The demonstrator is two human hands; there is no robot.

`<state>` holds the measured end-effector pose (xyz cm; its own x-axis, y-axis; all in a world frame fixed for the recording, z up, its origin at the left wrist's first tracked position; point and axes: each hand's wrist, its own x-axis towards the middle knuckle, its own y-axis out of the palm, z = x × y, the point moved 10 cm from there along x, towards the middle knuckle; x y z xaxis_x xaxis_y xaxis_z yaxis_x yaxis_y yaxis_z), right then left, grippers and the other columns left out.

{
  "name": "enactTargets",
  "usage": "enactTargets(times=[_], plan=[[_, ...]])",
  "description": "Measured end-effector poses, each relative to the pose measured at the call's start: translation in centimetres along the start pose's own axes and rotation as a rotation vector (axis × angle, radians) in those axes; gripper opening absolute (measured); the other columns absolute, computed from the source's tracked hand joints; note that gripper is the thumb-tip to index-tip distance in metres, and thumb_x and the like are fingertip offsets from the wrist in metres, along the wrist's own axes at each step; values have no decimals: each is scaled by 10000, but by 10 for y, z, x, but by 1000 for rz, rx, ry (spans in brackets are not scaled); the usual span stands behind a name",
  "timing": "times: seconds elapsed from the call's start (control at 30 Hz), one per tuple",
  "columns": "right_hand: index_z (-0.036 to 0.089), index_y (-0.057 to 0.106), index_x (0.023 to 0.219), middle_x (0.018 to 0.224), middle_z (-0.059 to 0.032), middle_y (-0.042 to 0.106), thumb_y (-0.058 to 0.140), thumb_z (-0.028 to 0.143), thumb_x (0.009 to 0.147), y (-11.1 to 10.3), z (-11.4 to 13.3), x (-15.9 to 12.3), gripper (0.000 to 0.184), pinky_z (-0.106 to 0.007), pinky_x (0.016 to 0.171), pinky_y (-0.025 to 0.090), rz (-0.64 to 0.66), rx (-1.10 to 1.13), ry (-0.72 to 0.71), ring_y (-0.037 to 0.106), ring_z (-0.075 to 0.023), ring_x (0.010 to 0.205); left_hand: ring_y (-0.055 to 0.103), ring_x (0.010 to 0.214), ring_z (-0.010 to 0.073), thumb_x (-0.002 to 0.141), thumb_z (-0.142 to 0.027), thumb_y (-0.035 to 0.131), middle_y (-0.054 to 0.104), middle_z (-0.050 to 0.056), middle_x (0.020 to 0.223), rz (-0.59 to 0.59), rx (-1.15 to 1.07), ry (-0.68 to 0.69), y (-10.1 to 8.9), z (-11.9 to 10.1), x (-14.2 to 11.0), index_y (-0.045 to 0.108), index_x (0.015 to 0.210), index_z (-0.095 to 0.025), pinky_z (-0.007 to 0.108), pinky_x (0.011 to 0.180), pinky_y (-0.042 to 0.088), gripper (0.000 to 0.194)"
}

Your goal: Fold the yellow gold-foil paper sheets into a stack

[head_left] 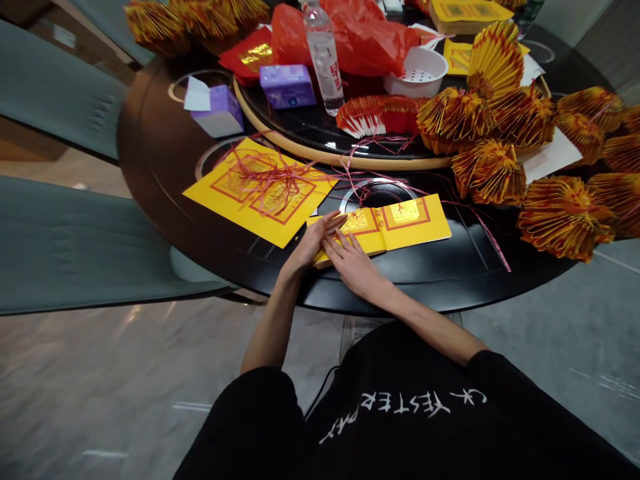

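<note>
The head camera looks forward and steeply down from above the wearer's black T-shirt [400, 413], close to the near edge of the round tabletop [170, 220], taking in the turntable [310, 130] beyond. It is the only view.

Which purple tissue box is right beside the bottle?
The purple tissue box on the turntable, left of the bottle; the other box is farther left, outside the rim.

Room with large round dark table [165, 160], raised turntable [295, 137] in its middle, like dining room; whether home or restaurant, cannot tell. Grey-green chairs [65, 247] stand at left side. Floor [125, 387] is grey, smooth, shiny. Cardboard boxes [30, 143] stand behind chairs.
</note>
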<state>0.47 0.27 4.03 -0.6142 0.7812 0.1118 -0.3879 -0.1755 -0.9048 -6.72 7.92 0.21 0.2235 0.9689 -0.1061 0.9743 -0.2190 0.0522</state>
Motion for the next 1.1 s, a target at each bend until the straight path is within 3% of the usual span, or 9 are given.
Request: enactTargets(times=[0.2, 0.43, 0.57, 0.8, 0.93, 1.1], plan=[[64, 414, 1617, 1681, -181, 392, 355, -20, 960, 6, 2, 6, 665, -545, 1317, 278, 45, 34, 5, 269, -286, 1620, 539, 1457, 379, 729, -977, 553, 643, 239, 1465, 54, -68, -114, 2, 11, 0, 642, 1345, -158, 519, 1198, 423, 1029], [54, 430, 1604, 1660, -183, 431, 366, -8, 976, 24, 2, 8, 634, -556, 1307, 281, 55, 18, -18, 253, -307, 1621, 584, 1423, 331, 875, -756, 630, 664, 199, 1456, 73, -199, -240, 1, 6, 0, 691, 1195, -185, 505, 1225, 429, 658], [43, 411, 1612, 1660, -194, 423, 355, -9, 981, 29, 2, 7, 635, -550, 1305, 285, 50, -6, -27, 250, -312, 1620, 605, 1403, 331, 882, -667, 678, 683, 188, 1433, 110, -201, -269, 0, 9, 5, 722, 1153, -194, 517, 1232, 426, 547], [48, 456, 1587, 1684, -202, 376, 367, 28, 1004, 33, 5, 6, 591, -557, 1311, 271, 69, -29, -14, 248, -330, 1617, 660, 1331, 350, 743, -538, 882, 722, 195, 1367, 163, -37, -217, 2, -9, 10, 738, 1163, -191, 506, 1178, 470, 564], [40, 464, 1580, 1676, -205, 402, 384, 34, 1002, 37, 8, 4, 584, -573, 1322, 235, 45, -43, -31, 219, -343, 1626, 697, 1262, 334, 763, -525, 876, 753, 198, 1290, 170, 130, -220, 5, -21, 18, 730, 1214, -184, 477, 1061, 552, 584], [47, 448, 1587, 1682, -200, 396, 375, 63, 1019, 44, 12, 3, 573, -538, 1337, 214, 13, -60, -51, 233, -290, 1630, 736, 1106, 293, 759, -450, 863, 774, 165, 1178, 178, 218, -193, 10, -26, 33, 701, 1237, -166, 417, 898, 623, 579]])
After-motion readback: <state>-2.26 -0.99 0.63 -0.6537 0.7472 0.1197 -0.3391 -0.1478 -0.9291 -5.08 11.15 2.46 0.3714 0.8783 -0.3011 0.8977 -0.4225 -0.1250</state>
